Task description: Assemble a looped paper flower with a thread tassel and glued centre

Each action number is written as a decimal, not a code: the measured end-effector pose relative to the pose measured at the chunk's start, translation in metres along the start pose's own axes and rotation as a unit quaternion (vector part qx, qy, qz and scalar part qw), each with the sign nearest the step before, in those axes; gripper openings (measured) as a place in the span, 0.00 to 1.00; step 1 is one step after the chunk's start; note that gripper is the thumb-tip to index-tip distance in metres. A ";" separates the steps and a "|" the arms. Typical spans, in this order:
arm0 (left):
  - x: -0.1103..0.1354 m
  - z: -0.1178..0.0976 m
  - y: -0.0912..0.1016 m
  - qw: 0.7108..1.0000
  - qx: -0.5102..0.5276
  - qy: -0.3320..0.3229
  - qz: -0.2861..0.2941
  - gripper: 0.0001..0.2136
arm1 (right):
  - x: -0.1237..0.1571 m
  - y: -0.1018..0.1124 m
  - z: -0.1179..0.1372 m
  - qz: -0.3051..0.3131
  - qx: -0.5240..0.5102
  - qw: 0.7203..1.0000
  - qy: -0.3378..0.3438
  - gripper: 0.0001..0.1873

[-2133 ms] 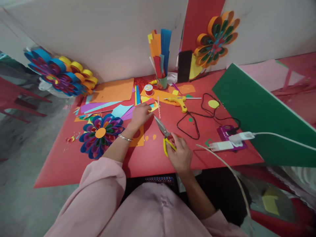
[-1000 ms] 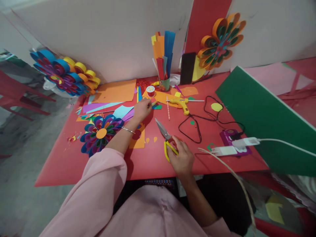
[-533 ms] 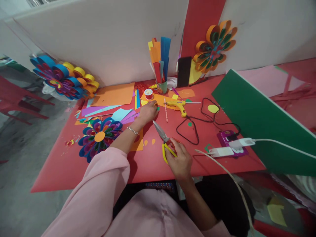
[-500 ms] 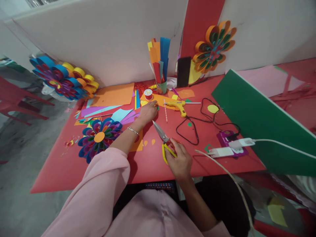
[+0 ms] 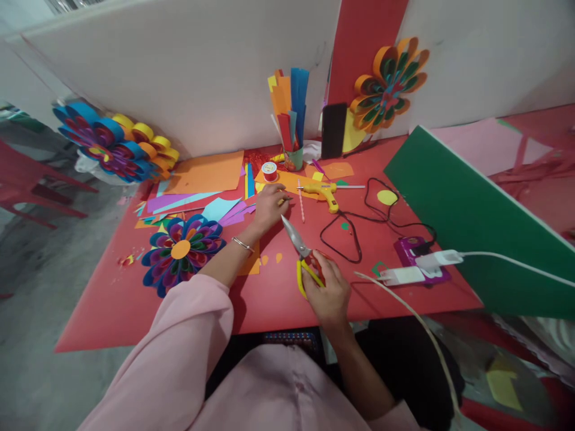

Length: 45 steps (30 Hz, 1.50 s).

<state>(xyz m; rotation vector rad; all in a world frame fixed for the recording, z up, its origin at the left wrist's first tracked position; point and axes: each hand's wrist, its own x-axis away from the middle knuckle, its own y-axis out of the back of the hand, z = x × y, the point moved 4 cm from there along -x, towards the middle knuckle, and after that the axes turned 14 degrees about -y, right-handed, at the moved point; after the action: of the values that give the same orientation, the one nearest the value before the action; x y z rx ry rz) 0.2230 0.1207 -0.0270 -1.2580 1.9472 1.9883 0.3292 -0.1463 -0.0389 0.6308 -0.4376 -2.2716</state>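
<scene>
My right hand (image 5: 329, 291) is closed around the yellow handles of a pair of scissors (image 5: 300, 251); their blades are slightly apart and point away from me over the red table (image 5: 135, 299). My left hand (image 5: 268, 205) reaches further out, fingers curled down among coloured paper scraps (image 5: 233, 209) beside a yellow-orange sheet (image 5: 291, 179). Something small sits under its fingertips, but I cannot make out what. A bangle circles the left wrist. A blue and purple paper flower (image 5: 182, 248) with an orange centre lies left of that forearm.
A yellow glue gun (image 5: 326, 191) with a black cable (image 5: 359, 224), a red spool (image 5: 269, 171) and a cup of paper strips (image 5: 294, 157) lie beyond the hands. A green board (image 5: 471, 209) leans at right, above a white plug strip (image 5: 417, 267). Paper flowers (image 5: 112, 146) rest far left.
My left hand moved right across the paper scraps, then drew back slightly with fingers curling. The scissors tilted up a little in my right hand, which stayed in place.
</scene>
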 end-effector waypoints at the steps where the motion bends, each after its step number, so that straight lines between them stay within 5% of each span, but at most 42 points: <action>1: 0.001 -0.004 0.001 1.000 0.011 -0.005 -0.004 0.05 | 0.000 0.001 0.000 -0.012 -0.005 1.000 0.006 0.19; 5: 0.001 -0.033 -0.010 0.983 0.071 -0.128 0.115 0.09 | 0.000 0.007 0.002 -0.058 -0.025 0.998 0.023 0.21; 8: 0.005 -0.046 -0.018 0.970 0.085 -0.148 0.172 0.12 | 0.000 0.007 0.003 -0.055 -0.020 0.998 0.027 0.21; 16: 0.027 -0.039 -0.003 0.982 0.034 -0.139 0.122 0.09 | 0.001 0.006 0.007 -0.021 -0.010 0.999 0.043 0.19; 29: 0.002 -0.048 -0.020 0.985 -0.060 -0.077 0.144 0.07 | 0.002 0.005 0.005 -0.030 -0.008 0.998 0.059 0.20; 33: 0.001 -0.049 -0.016 0.990 -0.044 -0.077 0.109 0.06 | 0.001 0.005 0.004 -0.034 -0.017 0.997 0.061 0.21; 37: 0.005 -0.046 0.019 0.997 -0.012 -0.053 0.060 0.06 | 0.001 0.009 0.006 -0.065 -0.018 0.996 0.066 0.23; 40: 0.023 -0.043 0.074 1.000 -0.001 -0.007 0.030 0.07 | 0.001 0.011 0.008 -0.072 -0.011 0.996 0.060 0.22; 45: 0.104 -0.069 0.162 0.988 0.058 0.143 0.025 0.10 | 0.001 0.008 0.007 -0.038 0.020 0.999 0.028 0.20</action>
<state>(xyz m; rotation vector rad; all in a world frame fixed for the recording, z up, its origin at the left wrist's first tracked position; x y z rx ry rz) 0.0935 -0.0175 0.0501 -1.5494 2.2043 1.7659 0.3293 -0.1519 -0.0295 0.7400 -0.4394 -2.3150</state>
